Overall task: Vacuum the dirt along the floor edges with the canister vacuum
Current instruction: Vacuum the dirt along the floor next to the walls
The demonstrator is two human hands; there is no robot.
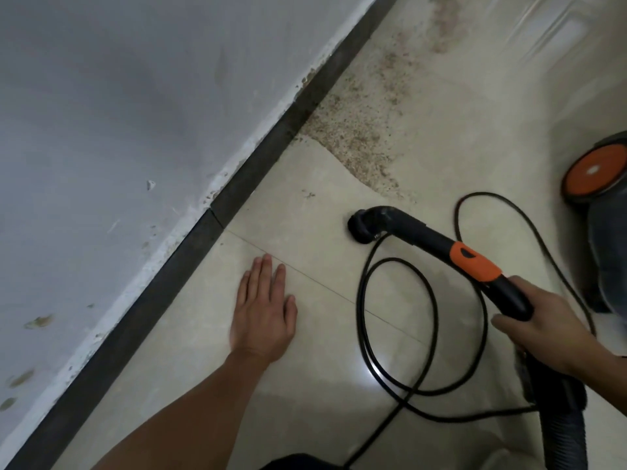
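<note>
**Nozzle on the tile, short of the dirt by the baseboard**

The dark baseboard point(237, 184) runs diagonally under a scuffed grey wall point(118, 113). A patch of brown dirt point(353, 137) lies against the baseboard's far stretch and spreads out from it over the pale floor point(305, 385).

The left hand point(263, 313) lies flat on the tile just beside the baseboard, palm down, fingers straight and close together, holding nothing. Farther out from the baseboard, the right hand point(543, 327) has its fingers curled round the black and orange handle point(441, 245). The bent nozzle point(361, 228) sits near the floor, short of the dirt.

A black cord point(397, 320) loops on the floor under the handle. The canister vacuum point(607, 232), with its orange wheel, stands farthest from the baseboard, and its ribbed hose point(556, 432) runs down behind the right hand.
</note>
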